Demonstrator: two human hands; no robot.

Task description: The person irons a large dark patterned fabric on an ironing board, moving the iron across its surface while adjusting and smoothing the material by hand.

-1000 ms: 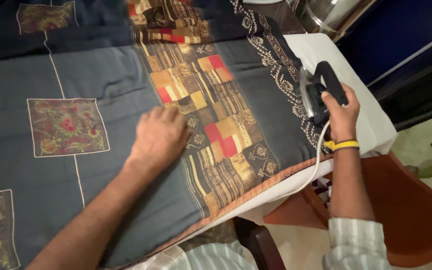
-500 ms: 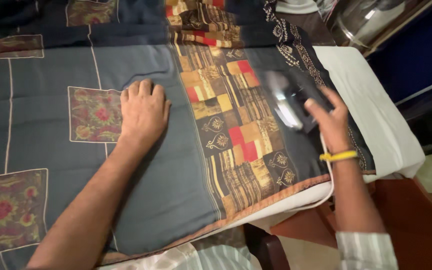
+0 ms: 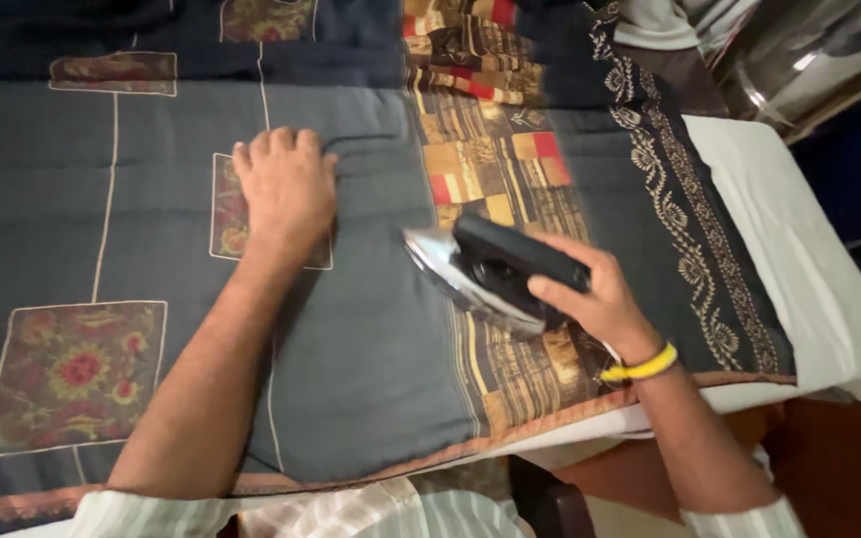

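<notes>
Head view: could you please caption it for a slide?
Left hand flat on patterned cloth; right hand holds iron.

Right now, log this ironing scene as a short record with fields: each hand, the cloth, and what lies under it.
left hand: flat, palm down, on the cloth, over a floral square patch
right hand: closed in a grip on the black handle of the iron
iron: metal soleplate, over the patchwork band, nose pointing toward the left hand
cloth: dark grey-blue, spread flat, with a paisley border
under cloth: white padded cover
wrist: yellow band on the right
</notes>
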